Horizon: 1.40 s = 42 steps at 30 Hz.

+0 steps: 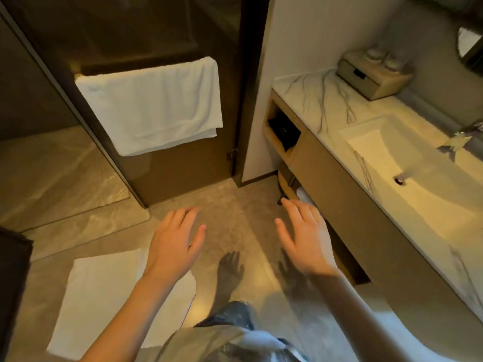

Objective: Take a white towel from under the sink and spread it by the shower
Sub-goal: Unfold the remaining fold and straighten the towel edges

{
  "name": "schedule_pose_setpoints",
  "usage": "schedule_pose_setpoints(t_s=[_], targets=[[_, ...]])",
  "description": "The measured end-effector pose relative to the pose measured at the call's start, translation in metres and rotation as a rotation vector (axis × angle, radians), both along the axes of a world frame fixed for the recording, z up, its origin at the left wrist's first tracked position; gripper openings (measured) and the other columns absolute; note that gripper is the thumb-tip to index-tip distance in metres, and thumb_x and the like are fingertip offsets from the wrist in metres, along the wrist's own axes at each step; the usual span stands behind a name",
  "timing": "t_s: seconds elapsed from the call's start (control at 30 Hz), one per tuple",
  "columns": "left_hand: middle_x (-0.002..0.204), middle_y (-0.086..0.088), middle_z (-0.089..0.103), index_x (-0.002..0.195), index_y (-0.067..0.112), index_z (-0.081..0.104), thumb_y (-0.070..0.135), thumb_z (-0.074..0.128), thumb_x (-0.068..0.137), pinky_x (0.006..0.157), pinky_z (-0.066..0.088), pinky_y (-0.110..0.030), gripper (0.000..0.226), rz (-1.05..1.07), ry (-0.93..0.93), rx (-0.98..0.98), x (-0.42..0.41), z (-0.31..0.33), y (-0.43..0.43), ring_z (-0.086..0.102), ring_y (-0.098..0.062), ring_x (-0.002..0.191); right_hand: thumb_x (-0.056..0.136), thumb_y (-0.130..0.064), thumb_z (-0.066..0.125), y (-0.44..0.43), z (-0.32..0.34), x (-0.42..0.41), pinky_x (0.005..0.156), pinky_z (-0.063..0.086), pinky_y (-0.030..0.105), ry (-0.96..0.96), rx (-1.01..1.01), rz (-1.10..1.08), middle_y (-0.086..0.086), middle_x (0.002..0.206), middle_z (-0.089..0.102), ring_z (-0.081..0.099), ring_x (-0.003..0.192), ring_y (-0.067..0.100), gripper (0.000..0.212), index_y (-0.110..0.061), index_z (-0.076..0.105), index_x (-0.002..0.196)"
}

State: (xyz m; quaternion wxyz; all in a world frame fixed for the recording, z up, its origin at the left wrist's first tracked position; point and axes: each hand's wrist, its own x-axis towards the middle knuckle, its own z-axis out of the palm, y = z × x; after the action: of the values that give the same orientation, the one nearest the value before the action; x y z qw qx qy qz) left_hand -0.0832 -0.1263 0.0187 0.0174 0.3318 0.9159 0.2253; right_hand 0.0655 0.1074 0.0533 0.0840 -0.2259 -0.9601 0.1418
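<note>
**Listener:** Where are your hands?

**Me:** My left hand (175, 239) and right hand (304, 239) hover side by side, apart, palms down, fingers straight, both empty.

**Listener:** And the white towel?

**Me:** The white towel (104, 309) lies flat on the floor (235, 205) at eight o'clock, below my left forearm. A second towel (151, 105) hangs on the shower door (183, 168) at eleven o'clock. The counter (308, 92) with its sink (418, 178) sits at two o'clock.

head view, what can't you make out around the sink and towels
- Space under the sink: head view, hidden by the cabinet front and the right hand; only a white sliver shows.
- Floor towel: left forearm covers part.
- Black shelf item: too dark to identify.
- Faucet: cut off by the right edge.
</note>
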Motion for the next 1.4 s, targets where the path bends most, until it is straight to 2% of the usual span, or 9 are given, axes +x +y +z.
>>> schedule_pose_setpoints(t_s=[0.1,0.27,0.37,0.47,0.7,0.9,1.07,1.27,1.4], targets=[[0.127,0.004,0.057,0.133,0.021,0.051,0.049,0.030,0.099,0.091,0.044,-0.033,0.050,0.056,0.031,0.017,-0.035,0.015,0.033,0.046,-0.013,0.118,0.098,-0.053,0.026,0.037,0.013,-0.048,0.110,0.036,0.041,0.030,-0.004,0.071,0.000,0.142,0.049,0.039,0.133,0.017,0.056,-0.024,0.040,0.144],[0.126,0.005,0.057,0.134,0.022,0.051,0.049,0.030,0.099,0.090,0.040,-0.026,0.049,0.199,0.056,0.013,-0.073,0.022,0.061,0.047,-0.012,0.116,0.100,-0.053,0.026,0.082,0.016,-0.126,0.107,0.034,0.032,0.091,-0.002,0.210,-0.002,0.138,0.052,0.041,0.130,0.014,0.054,-0.024,0.043,0.142],[0.126,0.003,0.058,0.133,0.021,0.053,0.050,0.029,0.098,0.090,0.041,-0.028,0.051,0.338,0.024,-0.002,-0.086,0.014,0.071,0.049,-0.013,0.115,0.100,-0.050,0.029,0.106,0.007,-0.181,0.106,0.042,0.040,0.073,-0.020,0.353,0.003,0.136,0.055,0.046,0.129,0.019,0.055,-0.019,0.047,0.141],[0.127,0.000,0.060,0.133,0.019,0.055,0.050,0.031,0.097,0.091,0.047,-0.034,0.053,0.523,-0.009,-0.026,-0.097,0.010,0.083,0.053,-0.018,0.115,0.100,-0.045,0.038,0.124,-0.004,-0.242,0.107,0.041,0.040,0.054,-0.028,0.518,0.003,0.137,0.054,0.045,0.130,0.020,0.050,-0.019,0.046,0.142],[0.126,-0.004,0.063,0.129,0.017,0.059,0.053,0.029,0.094,0.091,0.047,-0.035,0.058,1.048,-0.045,0.056,-0.099,0.025,0.112,0.057,-0.023,0.113,0.098,-0.051,0.033,0.133,-0.006,-0.374,0.104,0.043,0.037,-0.037,-0.014,0.976,0.004,0.137,0.055,0.047,0.128,0.021,0.057,-0.018,0.047,0.141],[0.126,-0.005,0.063,0.129,0.014,0.060,0.052,0.030,0.093,0.092,0.046,-0.036,0.060,1.463,-0.064,0.061,-0.069,0.030,0.113,0.057,-0.024,0.114,0.099,-0.050,0.032,0.071,-0.008,-0.446,0.102,0.038,0.031,-0.026,-0.034,1.373,0.002,0.134,0.055,0.047,0.125,0.017,0.053,-0.019,0.047,0.140],[0.125,-0.006,0.062,0.129,0.012,0.059,0.043,0.041,0.095,0.091,0.046,-0.036,0.050,1.709,-0.108,0.063,-0.038,0.021,0.107,0.056,-0.025,0.112,0.100,-0.047,0.036,-0.006,-0.022,-0.460,0.102,0.040,0.038,-0.049,-0.022,1.604,0.004,0.136,0.054,0.047,0.125,0.023,0.051,-0.017,0.047,0.139],[0.127,-0.006,0.062,0.131,0.012,0.058,0.048,0.033,0.095,0.093,0.046,-0.038,0.056,1.819,-0.221,0.076,-0.017,-0.016,0.066,0.055,-0.025,0.114,0.100,-0.039,0.039,-0.103,-0.055,-0.452,0.102,0.038,0.039,-0.086,0.006,1.787,0.010,0.133,0.056,0.047,0.123,0.027,0.049,-0.009,0.050,0.138],[0.126,-0.006,0.062,0.131,0.012,0.059,0.049,0.031,0.095,0.091,0.048,-0.040,0.059,1.825,-0.258,0.094,-0.013,-0.037,0.025,0.056,-0.025,0.112,0.101,-0.041,0.038,-0.158,-0.070,-0.451,0.105,0.037,0.038,-0.112,0.029,1.793,0.006,0.136,0.054,0.046,0.126,0.023,0.048,-0.014,0.046,0.139]])
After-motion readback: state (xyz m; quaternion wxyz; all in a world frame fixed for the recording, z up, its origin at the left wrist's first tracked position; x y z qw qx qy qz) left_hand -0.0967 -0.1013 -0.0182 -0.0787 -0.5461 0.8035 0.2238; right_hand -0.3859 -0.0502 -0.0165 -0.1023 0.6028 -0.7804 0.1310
